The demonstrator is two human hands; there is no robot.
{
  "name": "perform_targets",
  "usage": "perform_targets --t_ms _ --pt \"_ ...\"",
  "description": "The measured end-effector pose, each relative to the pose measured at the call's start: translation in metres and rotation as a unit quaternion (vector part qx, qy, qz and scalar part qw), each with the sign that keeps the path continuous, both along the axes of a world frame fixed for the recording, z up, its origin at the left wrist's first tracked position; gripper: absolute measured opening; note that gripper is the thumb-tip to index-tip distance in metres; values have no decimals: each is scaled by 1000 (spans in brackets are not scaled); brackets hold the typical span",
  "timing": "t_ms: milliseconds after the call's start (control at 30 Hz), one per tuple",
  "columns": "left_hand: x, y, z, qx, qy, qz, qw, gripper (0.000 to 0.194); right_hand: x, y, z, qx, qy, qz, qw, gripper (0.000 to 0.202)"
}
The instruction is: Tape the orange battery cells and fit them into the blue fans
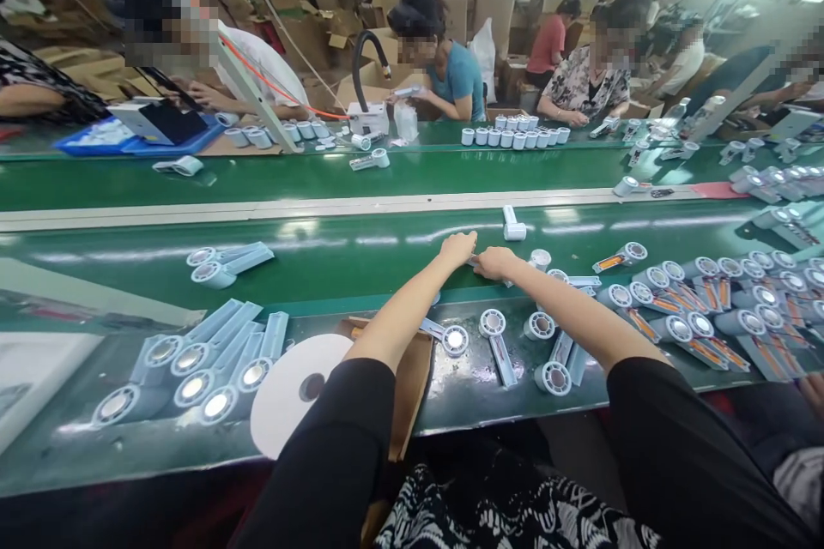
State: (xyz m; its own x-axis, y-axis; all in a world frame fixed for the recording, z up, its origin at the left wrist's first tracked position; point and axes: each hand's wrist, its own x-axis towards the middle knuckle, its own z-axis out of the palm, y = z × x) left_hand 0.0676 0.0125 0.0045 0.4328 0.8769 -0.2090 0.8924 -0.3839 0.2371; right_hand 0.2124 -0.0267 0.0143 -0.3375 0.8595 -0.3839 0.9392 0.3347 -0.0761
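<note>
**Hands meet over green belt as units wait on both sides**

A worker's left grip and right grip come together over a glossy green belt, at a small pale piece largely hidden by the fingers. The right grip is curled closed on it; whether the left grip clasps it or merely steadies it cannot be told.

Left of the grips, on the dark green worktop, lies a cluster of blue-grey plastic units with bright silver discs, their handles plain-faced. A pair of blue-grey units rests on the belt, also to the left. These appear further along, though nothing confirms they are finished.

To the right, a larger crowd of blue-grey units with orange strips in their handles looks still to be dealt with, suggesting much remains. Just beyond the grips sits a lone blue-grey unit; nearer the worker, a silver-centred unit lies beside a brown cardboard box and a flat white roll with a hollow core. The stage reached on the piece in hand is hidden.
</note>
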Motion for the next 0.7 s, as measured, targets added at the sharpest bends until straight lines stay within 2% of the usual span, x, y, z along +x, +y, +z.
perform_targets --t_ms 67,200,333,467,567,700 --pt "1 -4 1 11 -3 1 1000 39 16 2 8 -6 29 7 1000 32" --pt "4 -8 2 24 -7 2 1000 39 44 2 18 -12 69 -11 997 40" --pt "10 -10 -2 22 -2 7 1000 39 46 2 5 -24 56 -44 997 29" --pt "19 -14 -4 18 15 9 1000 39 45 1 -7 -27 31 -77 996 32" --pt "20 -16 2 22 32 12 999 34 60 -5 4 0 36 -87 996 37" --pt "8 -11 16 17 68 28 997 42 91 -25 27 7 34 -70 997 40"
